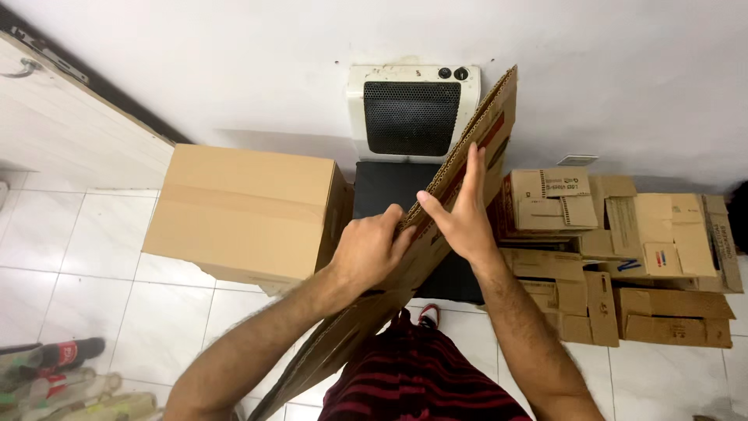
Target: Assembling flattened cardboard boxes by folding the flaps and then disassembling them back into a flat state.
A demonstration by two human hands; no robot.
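I hold a flattened corrugated cardboard box (pixel 499 109) edge-on in front of me; it runs from the lower left up to the upper right. My left hand (pixel 366 249) grips its left face and near edge with curled fingers. My right hand (pixel 463 214) presses flat against its right face, fingers stretched upward. Part of the sheet's lower end (pixel 327 351) is hidden behind my left forearm.
A closed brown carton (pixel 241 210) stands on the white tiled floor at left. A white wall heater (pixel 413 109) with a black grille hangs ahead, above a black pad (pixel 386 187). Several flattened small boxes (pixel 631 257) lie at right. Bottles (pixel 54 366) lie at the lower left.
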